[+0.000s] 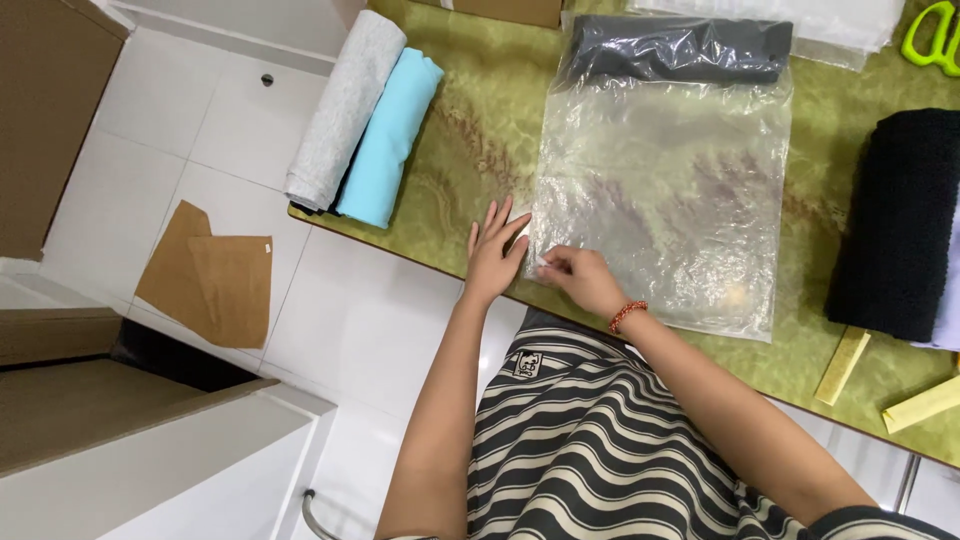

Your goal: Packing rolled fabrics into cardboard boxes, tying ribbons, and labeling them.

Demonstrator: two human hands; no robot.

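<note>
A clear plastic bag [665,190] lies flat on the green marbled table [470,130], with a folded dark grey garment [675,48] inside at its far end. My left hand [493,250] rests flat, fingers spread, on the table against the bag's near left corner. My right hand [578,277], with a red bead bracelet at the wrist, pinches the bag's near edge, where a small white strip shows at the fingertips.
Folded grey cloth [345,105] and light blue cloth [388,135] lie at the table's left edge. A black folded garment [900,220] sits right, green scissors [935,38] far right, yellow paper strips [842,365] near front. Cardboard pieces [210,280] lie on the white tiled floor.
</note>
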